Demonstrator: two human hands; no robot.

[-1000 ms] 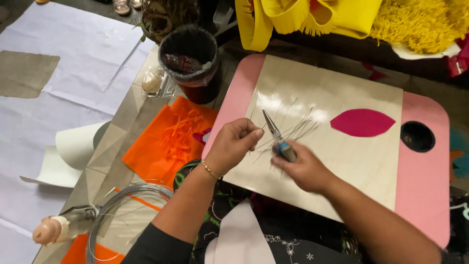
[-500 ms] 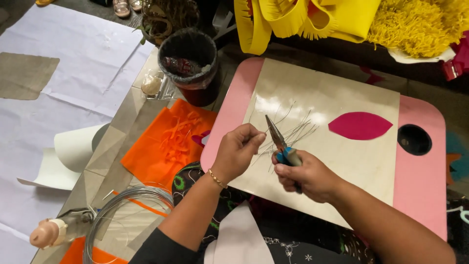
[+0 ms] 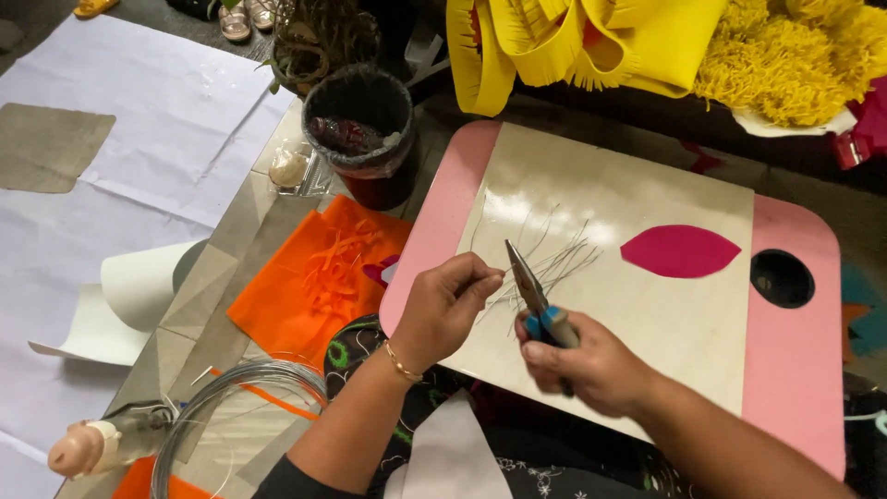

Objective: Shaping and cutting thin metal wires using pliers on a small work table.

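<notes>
Far left: white paper sheets spread flat, likely as a work surface cover. Glue gun lying bottom left, wire coil beside it, both within arm's reach but off the board. Orange felt with cut strips flat next to the board, scraps kept aside. Black bin just above the felt, close enough for offcuts.

Left hand pinched narrow on a thin wire, fingertips holding one end, probably to steady it for the tool. Bracelet on that wrist.

Pliers with blue grips, nose pointing up toward the pinch, tips at or just beside the wire; exact contact too fine to tell. Right hand wrapped tight round the grips.

Loose cut wires fanned on the board right behind the pliers, stock kept near. Pink leaf shape flat further right, apart from the wires. Round hole near the board's right edge. Yellow foam fringe piled at top, out of the way.
</notes>
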